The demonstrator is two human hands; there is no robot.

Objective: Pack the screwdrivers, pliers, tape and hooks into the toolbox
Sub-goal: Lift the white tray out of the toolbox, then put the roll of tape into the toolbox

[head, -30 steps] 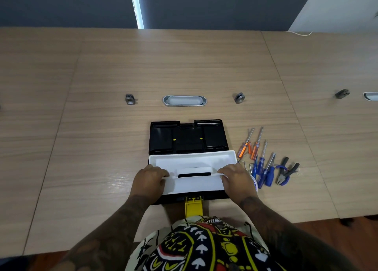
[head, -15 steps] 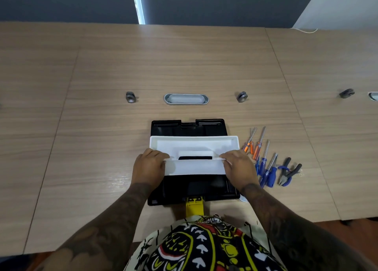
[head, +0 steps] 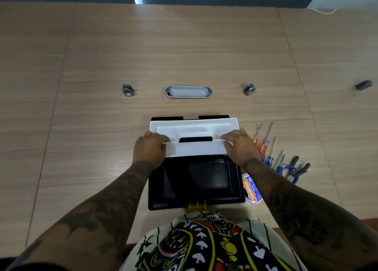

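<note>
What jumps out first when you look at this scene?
The white tray stands out: both hands, left hand and right hand, grip its ends and hold it above the far half of the open black toolbox at the table's near edge. To the right lie orange and blue screwdrivers, pliers and a roll of tape, not yet packed.

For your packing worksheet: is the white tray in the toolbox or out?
Out: both hands hold the white tray above the open toolbox.
</note>
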